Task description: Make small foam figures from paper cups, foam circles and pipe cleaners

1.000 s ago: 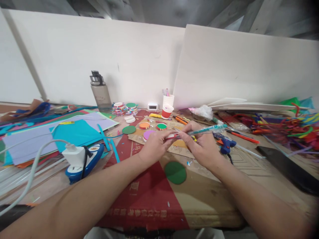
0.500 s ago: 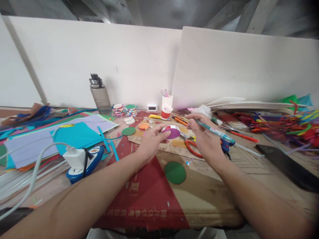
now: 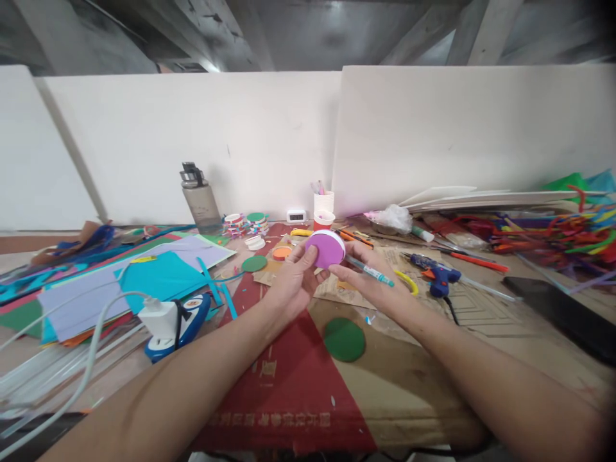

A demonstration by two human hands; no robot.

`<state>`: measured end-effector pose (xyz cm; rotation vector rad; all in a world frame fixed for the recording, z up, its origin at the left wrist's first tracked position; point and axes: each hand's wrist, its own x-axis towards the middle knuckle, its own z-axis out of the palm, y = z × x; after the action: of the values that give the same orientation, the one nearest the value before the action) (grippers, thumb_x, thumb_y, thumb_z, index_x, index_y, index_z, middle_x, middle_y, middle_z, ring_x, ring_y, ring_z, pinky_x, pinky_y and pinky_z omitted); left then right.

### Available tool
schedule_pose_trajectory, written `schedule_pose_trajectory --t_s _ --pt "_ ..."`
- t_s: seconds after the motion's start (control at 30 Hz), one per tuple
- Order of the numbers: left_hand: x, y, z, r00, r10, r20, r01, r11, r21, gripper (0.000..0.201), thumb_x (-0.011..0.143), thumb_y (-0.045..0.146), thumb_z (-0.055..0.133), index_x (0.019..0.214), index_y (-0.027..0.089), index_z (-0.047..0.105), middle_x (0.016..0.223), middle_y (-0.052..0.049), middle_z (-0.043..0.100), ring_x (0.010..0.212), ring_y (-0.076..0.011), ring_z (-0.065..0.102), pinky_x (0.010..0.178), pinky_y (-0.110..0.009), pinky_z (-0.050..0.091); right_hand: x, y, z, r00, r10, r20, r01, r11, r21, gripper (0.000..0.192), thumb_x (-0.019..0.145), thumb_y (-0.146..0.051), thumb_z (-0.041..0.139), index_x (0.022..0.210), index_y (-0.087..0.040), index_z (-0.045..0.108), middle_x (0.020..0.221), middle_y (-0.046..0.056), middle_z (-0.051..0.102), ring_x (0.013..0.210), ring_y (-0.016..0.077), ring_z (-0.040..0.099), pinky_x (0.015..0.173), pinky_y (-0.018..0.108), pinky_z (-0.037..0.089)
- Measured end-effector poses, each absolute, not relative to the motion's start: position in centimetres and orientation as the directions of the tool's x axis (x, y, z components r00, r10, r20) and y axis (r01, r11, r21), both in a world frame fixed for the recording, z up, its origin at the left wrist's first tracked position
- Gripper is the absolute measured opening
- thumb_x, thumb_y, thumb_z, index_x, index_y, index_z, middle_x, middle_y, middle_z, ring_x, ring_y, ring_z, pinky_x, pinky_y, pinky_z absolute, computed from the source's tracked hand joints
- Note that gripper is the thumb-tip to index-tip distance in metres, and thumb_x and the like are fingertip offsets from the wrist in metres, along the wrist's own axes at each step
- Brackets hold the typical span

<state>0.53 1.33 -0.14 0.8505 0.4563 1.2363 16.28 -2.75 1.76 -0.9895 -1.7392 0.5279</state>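
Observation:
Between the thumb and fingers of my left hand (image 3: pixel 294 277) is a round purple disc (image 3: pixel 326 249) with a white rim, tilted so its purple face shows. My right hand (image 3: pixel 370 274) is closed on a teal-and-white marker (image 3: pixel 373 273), its end pointing right. The fingertips of that hand are at the disc's right edge; whether they press on it I cannot tell. Below both hands lies a green circle (image 3: pixel 344 339) on the cardboard (image 3: pixel 399 385). Beyond my left hand are an orange disc (image 3: pixel 282 253) and another green circle (image 3: pixel 254 264).
A blue glue gun (image 3: pixel 436 276) and a black phone (image 3: pixel 561 314) lie to the right. On the left are a white plug on a blue power strip (image 3: pixel 185 327), coloured sheets (image 3: pixel 168 276) and a bottle (image 3: pixel 199 202). Paper cups (image 3: pixel 323 220) stand at the back.
My right hand has come left and down to the disc with the marker. The purple disc has been turned so more of its face shows. The camera view has shifted slightly.

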Motion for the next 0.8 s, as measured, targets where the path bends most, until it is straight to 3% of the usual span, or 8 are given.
schedule_pose_trajectory --t_s 0.2,0.33,0.53,0.6,0.67,0.73,0.8 --pt "0.5 1.0 -0.1 0.346 0.924 0.164 -0.534 0.05 0.844 0.04 0.068 0.028 0.083 0.101 0.021 0.063 0.097 0.001 0.066 0.079 -0.0089 0.06 0.07 -0.022 0.05 16.8 -2.6 1.9 -0.069 0.821 0.566 0.343 0.553 -0.76 0.015 0.083 -0.028 0.059 0.094 -0.02 0.064 0.086 0.0 0.068 0.076 0.0152 0.059 0.069 0.028 0.047" --pt "0.2 1.4 -0.3 0.361 0.899 0.248 -0.392 -0.095 0.915 0.037 0.067 0.027 0.082 0.098 0.017 0.063 0.093 -0.001 0.066 0.079 -0.0098 0.059 0.071 -0.022 0.047 17.4 -2.8 2.3 -0.055 0.765 0.642 0.489 0.581 -0.651 0.009 0.08 -0.022 0.058 0.086 -0.02 0.064 0.078 -0.001 0.063 0.07 0.0143 0.053 0.066 0.027 0.042" --pt "-0.5 1.6 0.4 0.408 0.793 0.452 -0.113 -0.448 0.887 0.037 0.073 0.027 0.078 0.107 0.018 0.066 0.107 -0.007 0.069 0.1 -0.0181 0.063 0.089 -0.03 0.049 17.8 -3.2 2.7 -0.264 0.662 0.702 0.593 0.685 -0.423 0.013 0.08 -0.018 0.057 0.092 -0.02 0.063 0.086 0.003 0.063 0.079 0.0179 0.055 0.072 0.029 0.042" --pt "-0.6 1.3 0.7 0.412 0.783 0.465 -0.024 -0.501 0.865 0.034 0.076 0.031 0.075 0.107 0.019 0.068 0.111 -0.007 0.068 0.1 -0.0194 0.063 0.083 -0.028 0.053 17.7 -3.3 2.6 -0.286 0.66 0.694 0.613 0.683 -0.397 0.013 0.08 -0.016 0.056 0.091 -0.02 0.062 0.089 0.005 0.064 0.082 0.0197 0.057 0.074 0.031 0.043" --pt "-0.6 1.0 0.8 0.414 0.801 0.434 0.043 -0.493 0.869 0.032 0.076 0.035 0.073 0.103 0.02 0.071 0.11 -0.007 0.068 0.089 -0.0177 0.064 0.067 -0.024 0.055 17.5 -3.2 2.4 -0.293 0.67 0.682 0.632 0.671 -0.388 0.014 0.079 -0.016 0.057 0.092 -0.02 0.063 0.089 0.006 0.065 0.082 0.0206 0.058 0.073 0.032 0.043" --pt "-0.6 0.9 0.9 0.409 0.823 0.394 0.059 -0.455 0.889 0.03 0.075 0.038 0.073 0.098 0.018 0.071 0.102 -0.006 0.067 0.075 -0.0144 0.061 0.053 -0.022 0.054 17.4 -3.1 2.2 -0.305 0.675 0.671 0.638 0.668 -0.382 0.017 0.078 -0.015 0.058 0.093 -0.021 0.063 0.091 0.007 0.065 0.083 0.0211 0.059 0.073 0.032 0.044" --pt "-0.6 0.9 0.9 0.401 0.839 0.368 0.024 -0.411 0.911 0.029 0.073 0.038 0.074 0.093 0.016 0.07 0.092 -0.004 0.066 0.071 -0.0128 0.06 0.05 -0.021 0.055 17.3 -3.0 2.2 -0.306 0.673 0.673 0.64 0.669 -0.377 0.015 0.078 -0.016 0.059 0.092 -0.021 0.063 0.089 0.006 0.065 0.082 0.0207 0.059 0.072 0.031 0.044"
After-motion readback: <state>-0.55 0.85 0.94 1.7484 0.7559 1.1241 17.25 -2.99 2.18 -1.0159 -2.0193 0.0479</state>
